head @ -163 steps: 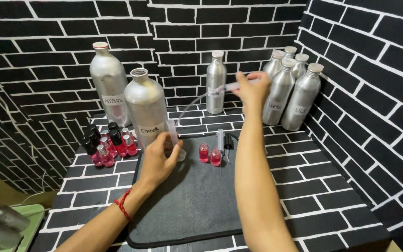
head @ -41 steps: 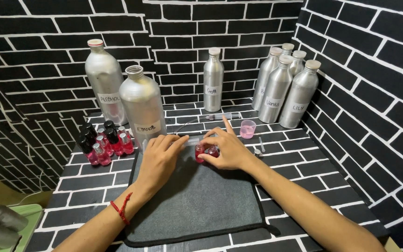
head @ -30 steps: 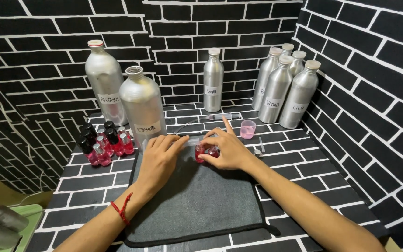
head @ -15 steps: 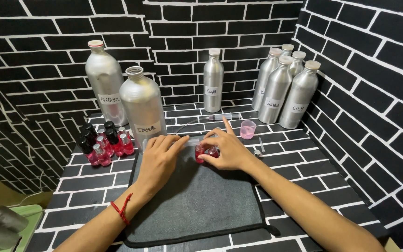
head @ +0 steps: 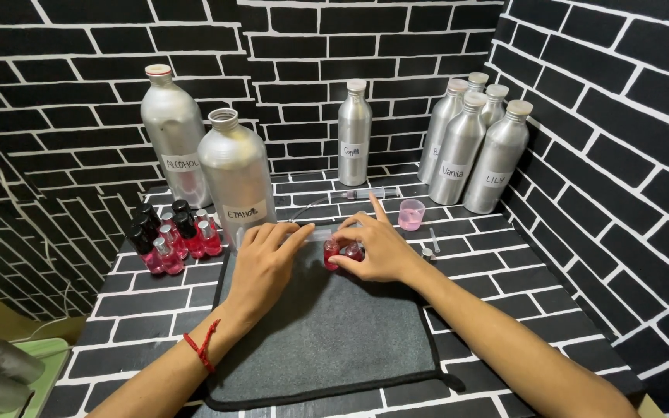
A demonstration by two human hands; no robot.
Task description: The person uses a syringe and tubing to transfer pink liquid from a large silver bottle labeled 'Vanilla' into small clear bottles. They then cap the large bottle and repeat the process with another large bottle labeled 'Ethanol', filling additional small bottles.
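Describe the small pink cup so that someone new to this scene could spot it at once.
Start at the cluster of tall silver bottles in the back right corner. Just in front of them, on the brick-patterned table beyond the right hand, stands the small pink cup. It alone is open-topped, translucent and uncapped.

Near half of black mat (head: pixel 327 333) lying bare, giving open approach from front. Large silver bottles (head: pixel 235 174) and small pink bottles (head: pixel 172 240) crowding left rear. Silver bottle cluster (head: pixel 478 151) blocking right rear corner. Pink cup (head: pixel 411 214) and syringe (head: pixel 365 193) sitting behind hands. Brick walls (head: pixel 605 139) closing in on sides.
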